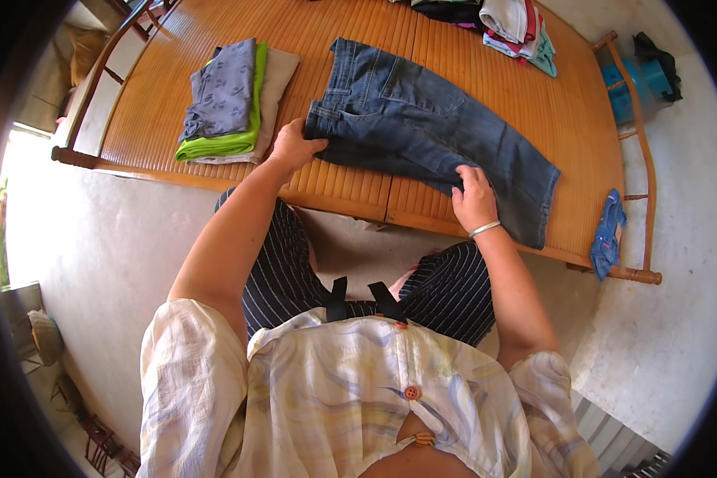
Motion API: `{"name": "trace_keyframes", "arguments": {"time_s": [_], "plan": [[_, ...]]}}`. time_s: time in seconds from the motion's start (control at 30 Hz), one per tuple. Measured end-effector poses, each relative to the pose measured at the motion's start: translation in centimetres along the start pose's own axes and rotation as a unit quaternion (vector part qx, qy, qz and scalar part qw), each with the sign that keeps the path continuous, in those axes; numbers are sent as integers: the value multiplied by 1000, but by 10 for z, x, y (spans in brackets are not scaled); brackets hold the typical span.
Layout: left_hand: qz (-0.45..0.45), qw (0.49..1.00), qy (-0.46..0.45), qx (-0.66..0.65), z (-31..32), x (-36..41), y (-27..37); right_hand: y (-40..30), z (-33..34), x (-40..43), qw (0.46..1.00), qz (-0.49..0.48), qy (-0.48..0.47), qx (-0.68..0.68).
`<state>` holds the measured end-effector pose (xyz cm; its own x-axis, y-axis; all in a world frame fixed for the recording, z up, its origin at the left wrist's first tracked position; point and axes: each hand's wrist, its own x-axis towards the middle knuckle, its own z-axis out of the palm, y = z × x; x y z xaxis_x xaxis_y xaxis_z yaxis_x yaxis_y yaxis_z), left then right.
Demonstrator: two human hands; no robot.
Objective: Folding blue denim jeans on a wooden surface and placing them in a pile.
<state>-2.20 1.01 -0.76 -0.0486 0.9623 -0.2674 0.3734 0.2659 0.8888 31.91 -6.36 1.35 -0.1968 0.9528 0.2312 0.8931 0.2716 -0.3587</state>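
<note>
A pair of blue denim jeans [430, 113], folded lengthwise with the legs together, lies across a slatted wooden platform [310, 185]. Its waistband is at the left, and the hems reach the front edge at the right. My left hand [296, 146] grips the near corner of the waistband, the thumb showing on top and some fingers hidden. Along the near edge of the legs, my right hand [477, 197] takes hold of the denim with bent fingers; a silver bangle circles that wrist. Left of the jeans sits a stack with a grey patterned garment [224, 89] above a lime-green one [248, 140] and a beige one [275, 89].
More folded clothes [514, 30] are piled at the back right. A small blue denim piece [607, 236] hangs over the right front corner, beside the curved wooden end rail [639, 143]. Another rail [98, 77] bounds the left end. Blue containers [633, 86] stand beyond the right rail.
</note>
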Motion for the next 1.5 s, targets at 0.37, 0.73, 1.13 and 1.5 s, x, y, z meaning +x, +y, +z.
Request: {"name": "trace_keyframes", "arguments": {"time_s": [0.37,0.73,1.13,1.5], "plan": [[-38,998,-56,-14,3,2,5,7,-1,25,980,135,130,64],[-14,999,-35,-38,5,12,-14,-12,0,-4,984,-29,148,94],[81,995,10,-58,3,14,-1,21,-27,-7,998,-14,56,-37],[-14,987,17,-160,-2,15,35,1,9,-12,994,-14,-67,-89]]}}
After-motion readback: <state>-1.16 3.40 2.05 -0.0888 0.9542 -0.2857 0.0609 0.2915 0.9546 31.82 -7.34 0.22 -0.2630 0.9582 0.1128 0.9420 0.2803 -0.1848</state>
